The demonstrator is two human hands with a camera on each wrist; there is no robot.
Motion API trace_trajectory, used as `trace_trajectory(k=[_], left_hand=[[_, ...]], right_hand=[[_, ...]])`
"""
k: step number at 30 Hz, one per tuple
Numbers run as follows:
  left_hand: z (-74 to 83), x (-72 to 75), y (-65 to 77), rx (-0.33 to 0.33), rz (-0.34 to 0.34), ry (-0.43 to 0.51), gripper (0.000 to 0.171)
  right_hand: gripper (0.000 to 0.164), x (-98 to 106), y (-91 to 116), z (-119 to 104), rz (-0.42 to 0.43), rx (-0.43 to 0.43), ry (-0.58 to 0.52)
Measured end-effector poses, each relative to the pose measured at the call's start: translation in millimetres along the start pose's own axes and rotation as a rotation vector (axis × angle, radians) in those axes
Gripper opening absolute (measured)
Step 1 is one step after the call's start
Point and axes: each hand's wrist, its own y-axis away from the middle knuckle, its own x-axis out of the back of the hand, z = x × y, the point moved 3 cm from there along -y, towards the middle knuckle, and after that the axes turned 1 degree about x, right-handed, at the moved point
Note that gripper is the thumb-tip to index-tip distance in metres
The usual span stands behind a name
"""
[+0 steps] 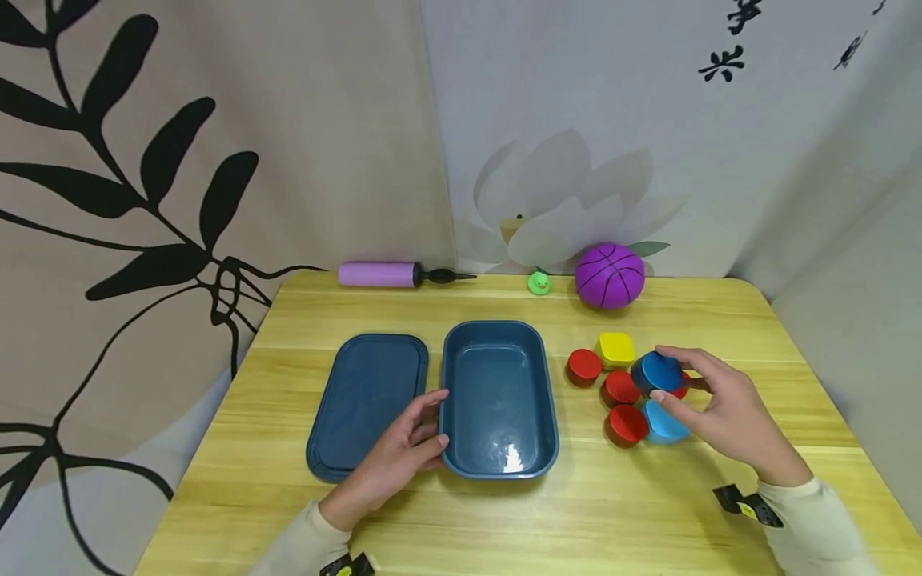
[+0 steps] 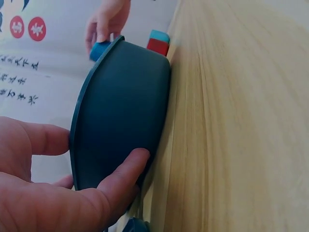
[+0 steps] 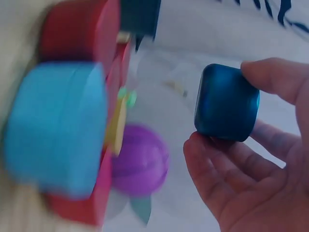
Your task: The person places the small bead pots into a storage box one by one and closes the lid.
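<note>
My right hand (image 1: 720, 404) pinches a dark blue round block (image 1: 657, 373) between thumb and fingers. In the right wrist view, that blue block (image 3: 227, 102) is held up off the table, apart from the other blocks. Under and around this hand sit several red round blocks (image 1: 627, 425), a light blue block (image 1: 664, 424) and a yellow block (image 1: 615, 350). My left hand (image 1: 399, 448) touches the left side of an open dark blue rectangular box (image 1: 497, 384). Seen from the left wrist, the thumb lies against the box's outer wall (image 2: 120, 101) and a finger meets its rim.
A matching dark blue lid (image 1: 370, 400) lies flat left of the box. Along the back edge are a purple hand pump (image 1: 378, 274), a small green duck (image 1: 539, 282) and a purple ball (image 1: 610, 276). Printed curtains hang behind the wooden table (image 1: 576, 528).
</note>
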Motion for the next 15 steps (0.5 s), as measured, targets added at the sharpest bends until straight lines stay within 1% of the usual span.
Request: trace_trajectory(k=[2, 9, 15], left_hand=[[-0.2, -0.1, 0.1, -0.002, -0.003, 0.005, 0.069], [-0.9, 0.2, 0.3, -0.009, -0.002, 0.006, 0.069], [-1.3, 0.4, 0.5, -0.005, -0.001, -0.003, 0.069]], right_hand=[[0.063, -8.9, -8.5, -10.8, -0.034, 0.023, -0.007], [0.059, -41.4, -38.9, -43.9, -0.146, 0.146, -0.048], [0.058, -71.2, -54.6, -63.1, -0.229, 0.195, -0.134]])
